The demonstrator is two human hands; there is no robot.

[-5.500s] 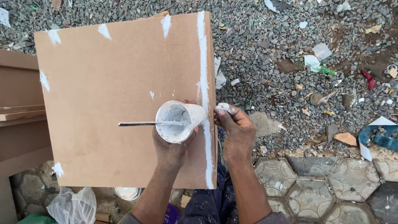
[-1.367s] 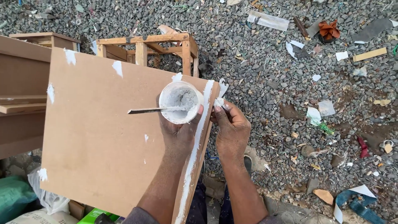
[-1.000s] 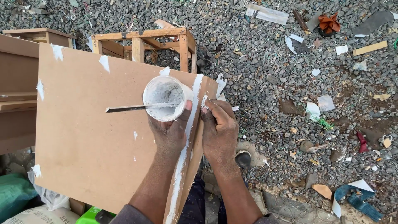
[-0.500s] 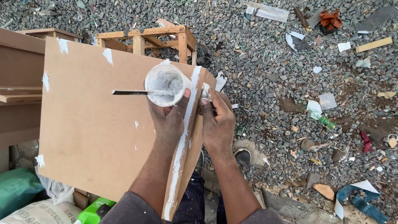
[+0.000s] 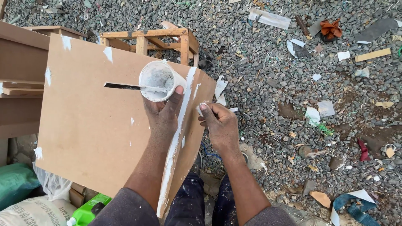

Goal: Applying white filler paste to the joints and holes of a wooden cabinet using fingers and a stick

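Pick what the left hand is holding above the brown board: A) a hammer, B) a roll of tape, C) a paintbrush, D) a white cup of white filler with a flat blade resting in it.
D: the left hand grips a white cup smeared with white filler, and a flat blade sticks out of it over the brown board.

Flat, even daylight falls from overhead, with no glare. Soft shadow gathers only below the left hand (image 5: 161,115), under the brown board (image 5: 92,121). The gravel (image 5: 293,83) right of the right hand (image 5: 220,127) stays crisp; edges bend slightly.
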